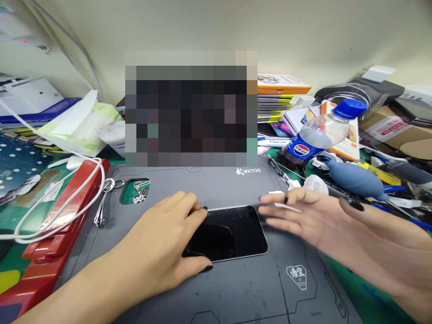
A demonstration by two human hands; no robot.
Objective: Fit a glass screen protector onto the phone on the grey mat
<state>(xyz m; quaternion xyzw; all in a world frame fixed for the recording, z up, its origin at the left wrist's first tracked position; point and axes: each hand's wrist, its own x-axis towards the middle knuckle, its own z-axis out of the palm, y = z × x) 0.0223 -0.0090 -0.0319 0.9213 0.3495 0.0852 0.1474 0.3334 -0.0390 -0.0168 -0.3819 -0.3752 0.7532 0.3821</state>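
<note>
A black smartphone lies screen up on a grey work mat. My left hand grips its left end, fingers on the far edge and thumb on the near edge. My right hand hovers just right of the phone, palm turned inward, fingers stretched out and slightly blurred, holding nothing I can make out. A small white scrap lies on the mat behind its fingertips.
Tweezers on a ring and a small green board lie on the mat's left. A red case with white cable sits at the left. A cola bottle, blue air blower and tools crowd the right.
</note>
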